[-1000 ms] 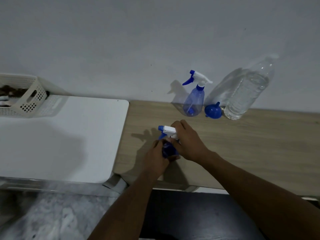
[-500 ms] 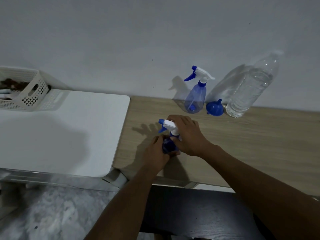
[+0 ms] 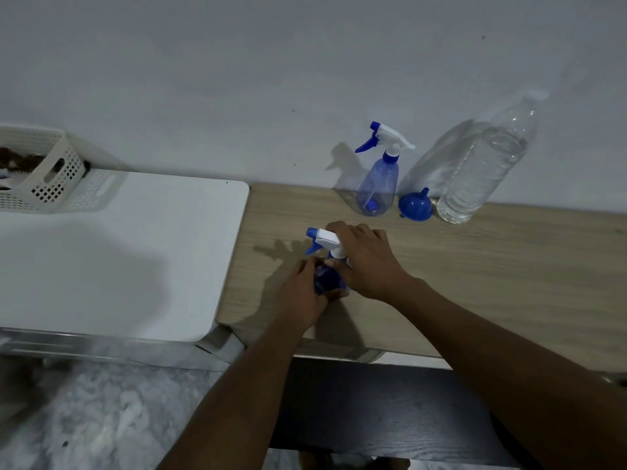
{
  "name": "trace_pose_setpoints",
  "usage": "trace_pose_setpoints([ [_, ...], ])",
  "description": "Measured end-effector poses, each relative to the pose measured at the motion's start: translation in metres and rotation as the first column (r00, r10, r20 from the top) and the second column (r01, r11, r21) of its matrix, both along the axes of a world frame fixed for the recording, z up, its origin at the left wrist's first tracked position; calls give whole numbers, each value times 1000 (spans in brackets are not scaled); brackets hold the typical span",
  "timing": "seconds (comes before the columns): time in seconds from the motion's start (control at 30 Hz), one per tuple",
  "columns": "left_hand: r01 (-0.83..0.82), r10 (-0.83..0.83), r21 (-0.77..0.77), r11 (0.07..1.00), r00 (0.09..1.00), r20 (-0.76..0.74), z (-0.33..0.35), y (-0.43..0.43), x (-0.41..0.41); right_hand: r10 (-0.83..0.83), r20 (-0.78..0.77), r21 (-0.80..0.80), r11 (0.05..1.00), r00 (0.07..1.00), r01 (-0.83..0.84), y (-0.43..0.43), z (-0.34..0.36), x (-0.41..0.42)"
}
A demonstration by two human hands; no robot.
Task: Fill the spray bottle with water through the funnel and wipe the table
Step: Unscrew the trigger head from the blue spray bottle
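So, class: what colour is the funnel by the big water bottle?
Blue. The funnel shows best, and only, in the head view.

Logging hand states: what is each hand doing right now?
Left hand: closed around the body of the near spray bottle.
Right hand: closed on that bottle's trigger head.

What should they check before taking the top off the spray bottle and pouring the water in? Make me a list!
1. Left hand grips the spray bottle body: ok.
2. Right hand is on the spray head: ok.
3. Spray head already off: not ok, it sits on the neck.
4. Funnel within reach, by the wall: ok.
5. Water bottle holds water: ok.
6. Water bottle's cap loosened: cannot tell.
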State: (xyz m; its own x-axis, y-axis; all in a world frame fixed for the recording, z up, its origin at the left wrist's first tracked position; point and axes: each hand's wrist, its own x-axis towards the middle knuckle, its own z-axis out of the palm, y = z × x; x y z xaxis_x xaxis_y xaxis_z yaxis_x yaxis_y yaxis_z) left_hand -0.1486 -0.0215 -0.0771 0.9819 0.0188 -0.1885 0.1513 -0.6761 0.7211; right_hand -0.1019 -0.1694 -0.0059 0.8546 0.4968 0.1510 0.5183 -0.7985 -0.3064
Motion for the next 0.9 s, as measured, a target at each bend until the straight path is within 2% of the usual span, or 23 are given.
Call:
trace_pose_setpoints([
  [0.1,7,-7,12,1000,1000,-10,-2,2,0,23,-105,28,999,994,-20,-7,4,0],
  [0.27,-7,7,-1,1000,1000,-22,-2,1,2,-41,-29,-40,998,999,40,2,5,-1],
  [0.4,5,-5,24,1000,1000,-1,-4,2,0,-8,-150,-13,1000,989,6,-4,11,0],
  [0.53,0,-1,11,1000,1000,13,-3,2,2,-40,-117,-56,998,992,34,3,13,1],
  [0.6,8,-8,19,1000,1000,6,-3,1,3,-24,-161,-71,997,987,12,5,17,4],
  [0.73,13,-15,41,999,999,49,-2,4,0,2,-344,99,994,939,34,-17,57,22],
  [0.8,13,-18,56,998,996,83,-2,5,0,-14,-345,158,985,939,72,-31,91,35],
  [0.9,8,-11,41,999,996,85,-2,4,0,-62,-342,151,981,938,120,-50,137,54],
])
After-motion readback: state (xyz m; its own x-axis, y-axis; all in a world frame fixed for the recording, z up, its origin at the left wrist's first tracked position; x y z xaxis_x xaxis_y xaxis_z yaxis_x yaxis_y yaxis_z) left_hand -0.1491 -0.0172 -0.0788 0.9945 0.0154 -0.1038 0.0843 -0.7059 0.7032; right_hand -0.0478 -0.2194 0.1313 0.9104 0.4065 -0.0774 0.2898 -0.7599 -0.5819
